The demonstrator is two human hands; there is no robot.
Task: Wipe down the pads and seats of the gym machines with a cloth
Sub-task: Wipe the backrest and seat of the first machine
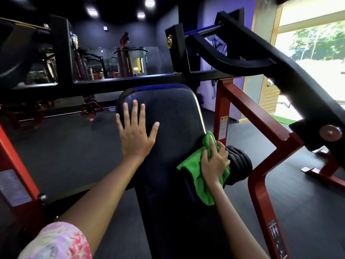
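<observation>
A long black padded back pad (pixel 168 113) of a red-framed gym machine runs up the middle of the head view. My left hand (pixel 135 130) lies flat on its upper left part, fingers straight and spread. My right hand (pixel 214 157) grips a bright green cloth (pixel 192 171) and holds it against the pad's right edge. Part of the cloth hangs down over the side below my wrist.
A black ribbed roller (pixel 239 163) sits just right of the cloth. Red frame bars (pixel 255 113) and a black lever arm (pixel 280 71) rise to the right. A black crossbar (pixel 130 83) crosses behind the pad. Other machines stand far back on the dark rubber floor (pixel 74 146).
</observation>
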